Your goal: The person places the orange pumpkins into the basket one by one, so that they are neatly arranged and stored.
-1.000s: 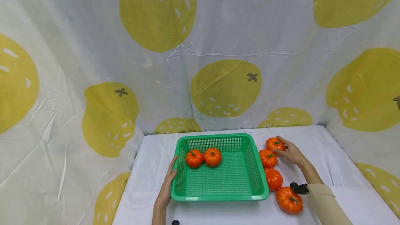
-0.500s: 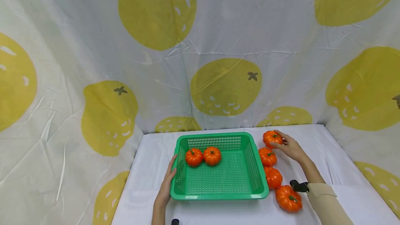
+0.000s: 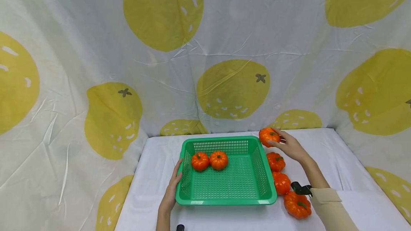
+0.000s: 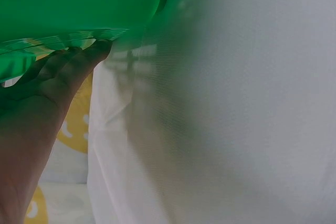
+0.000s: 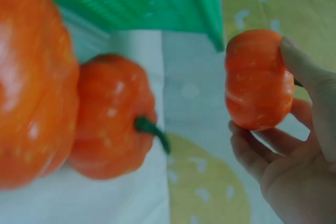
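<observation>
My right hand (image 3: 291, 148) holds a small orange toy pumpkin (image 3: 267, 137) between thumb and fingers, up by the back right corner of a green plastic basket (image 3: 224, 202). In the right wrist view the held pumpkin (image 5: 258, 80) has the thumb on one side and fingers on the other. My left hand (image 3: 170, 190) rests against the basket's left side with fairly straight fingers; the left wrist view shows those fingers (image 4: 79, 66) along its wall. Inside the basket, two pumpkins sit side by side toward the back left, one (image 3: 200, 161) beside the other (image 3: 218, 160).
Along the basket's right side lie three more pumpkins: one at the back (image 3: 275, 162), one in the middle (image 3: 281, 183) and a larger one in front (image 3: 297, 205). A white cloth (image 3: 154, 174) covers the table. Behind hangs a lemon-print curtain (image 3: 173, 92).
My right hand has lifted the rearmost pumpkin from the right-hand row and carried it left to the basket's back right corner. The left hand and basket stay put.
</observation>
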{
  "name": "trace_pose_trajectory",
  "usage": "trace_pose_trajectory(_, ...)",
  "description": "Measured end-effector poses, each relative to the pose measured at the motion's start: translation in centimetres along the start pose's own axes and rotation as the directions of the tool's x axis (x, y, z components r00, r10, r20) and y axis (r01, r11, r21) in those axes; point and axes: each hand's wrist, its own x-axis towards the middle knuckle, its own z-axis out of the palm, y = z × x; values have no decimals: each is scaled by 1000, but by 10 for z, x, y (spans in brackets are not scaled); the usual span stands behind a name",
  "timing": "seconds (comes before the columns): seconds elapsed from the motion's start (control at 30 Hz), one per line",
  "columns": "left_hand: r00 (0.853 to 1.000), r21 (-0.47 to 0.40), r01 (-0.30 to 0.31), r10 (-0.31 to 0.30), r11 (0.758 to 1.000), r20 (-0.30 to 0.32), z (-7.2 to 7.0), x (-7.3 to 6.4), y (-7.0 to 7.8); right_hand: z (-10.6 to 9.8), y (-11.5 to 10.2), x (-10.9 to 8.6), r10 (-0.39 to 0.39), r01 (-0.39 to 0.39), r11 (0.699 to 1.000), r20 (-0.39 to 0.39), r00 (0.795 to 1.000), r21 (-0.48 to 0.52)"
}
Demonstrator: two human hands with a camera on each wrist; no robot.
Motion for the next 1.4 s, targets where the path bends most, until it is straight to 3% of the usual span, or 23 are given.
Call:
trace_pose_trajectory(0.33,1000,-8,5,-5,1000,-2,2,0,0,19,-39,9,-127,125,990,28,992,60)
trace_pose_trajectory(0.63,1000,-7,-22,22,1000,3,2,0,-1,45,-62,11,-138,125,986,124,983,109)
trace_pose_trajectory(0.9,1000,-5,-10,10,1000,4,3,1,-2,66,-67,11,-163,154,986,205,965,63)
trace_pose_trajectory(1.03,1000,-1,1,-1,1000,-4,2,0,-2,76,-66,11,-164,157,986,251,954,48)
trace_pose_trajectory(1.4,1000,1,-1,1,1000,-8,1,0,-2,98,-68,23,-51,75,995,317,947,-62)
